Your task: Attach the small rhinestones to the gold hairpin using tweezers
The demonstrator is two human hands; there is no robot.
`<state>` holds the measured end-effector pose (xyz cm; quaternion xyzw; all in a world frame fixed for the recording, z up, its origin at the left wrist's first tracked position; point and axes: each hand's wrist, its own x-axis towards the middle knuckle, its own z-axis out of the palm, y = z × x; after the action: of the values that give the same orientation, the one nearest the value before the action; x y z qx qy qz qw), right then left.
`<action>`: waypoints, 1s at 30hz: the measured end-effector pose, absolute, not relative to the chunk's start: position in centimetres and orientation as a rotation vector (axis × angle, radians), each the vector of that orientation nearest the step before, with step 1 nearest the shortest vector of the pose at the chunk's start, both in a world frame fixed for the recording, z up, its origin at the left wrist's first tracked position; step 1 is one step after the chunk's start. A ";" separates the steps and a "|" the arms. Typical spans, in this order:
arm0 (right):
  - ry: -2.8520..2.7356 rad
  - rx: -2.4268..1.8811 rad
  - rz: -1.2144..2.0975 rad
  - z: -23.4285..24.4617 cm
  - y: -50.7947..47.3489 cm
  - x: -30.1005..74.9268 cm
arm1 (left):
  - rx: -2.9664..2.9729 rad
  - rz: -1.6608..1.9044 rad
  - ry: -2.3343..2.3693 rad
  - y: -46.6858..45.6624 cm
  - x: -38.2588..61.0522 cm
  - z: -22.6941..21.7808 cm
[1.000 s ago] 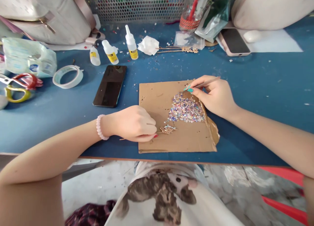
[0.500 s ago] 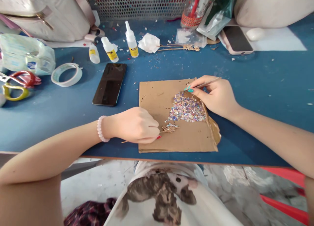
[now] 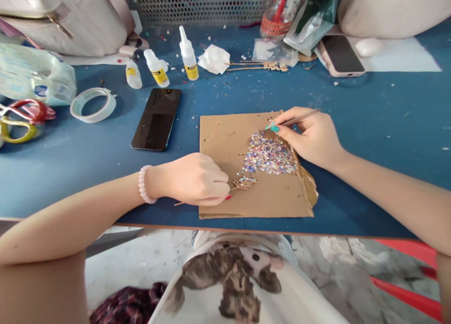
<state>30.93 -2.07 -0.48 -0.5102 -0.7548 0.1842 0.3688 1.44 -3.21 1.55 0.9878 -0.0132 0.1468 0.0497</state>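
My left hand [image 3: 199,181] is closed around the thin stem of a gold hairpin [image 3: 244,184], whose leafy, flower-like head rests over the cardboard [image 3: 221,136]. The stem's other end pokes out behind the hand. Held like a pen in my right hand [image 3: 310,134] is a pair of slim metal tweezers [image 3: 299,118]. Their tip is at the upper edge of a pile of small, multicoloured rhinestones [image 3: 269,155]; whether it grips a stone is too small to tell. A few pale stones show by the hairpin's head.
A black phone [image 3: 157,119], a tape roll [image 3: 93,104] and scissors [image 3: 23,119] lie to the left. Behind stand small glue bottles [image 3: 189,54], with more gold hairpins [image 3: 275,66] beside crumpled white paper [image 3: 214,58]. A second phone [image 3: 341,55] lies back right.
The view has shifted very slightly. Both hands, the hairpin and the tweezers stay in nearly the same places.
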 end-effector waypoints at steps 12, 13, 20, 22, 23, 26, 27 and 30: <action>-1.933 -1.307 0.434 -0.5 -2.0 31.0 | 3.014 0.437 -0.045 -3.2 1.4 1.5; -1.931 -1.303 0.435 -0.5 -2.0 31.0 | 3.015 0.437 -0.044 -3.2 1.4 1.5; -1.906 -1.310 0.459 -0.8 -2.1 31.1 | 3.014 0.442 -0.045 -3.1 1.4 1.5; -1.900 -1.312 0.458 -0.9 -2.1 31.2 | 3.012 0.448 -0.046 -3.1 1.4 1.5; -1.901 -1.312 0.459 -0.9 -2.1 31.2 | 3.011 0.448 -0.046 -3.1 1.4 1.5; -1.900 -1.308 0.468 -0.8 -2.2 31.1 | 3.012 0.445 -0.047 -3.2 1.4 1.5; -1.898 -1.308 0.473 -0.7 -2.2 31.1 | 3.012 0.443 -0.049 -3.2 1.4 1.5; -1.892 -1.316 0.481 -0.5 -2.4 31.0 | 3.010 0.443 -0.051 -3.2 1.4 1.6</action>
<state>30.97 -2.39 -0.49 -0.5163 -0.7422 0.1887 0.3834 1.38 -3.20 1.56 0.9880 -0.0167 0.1454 0.0492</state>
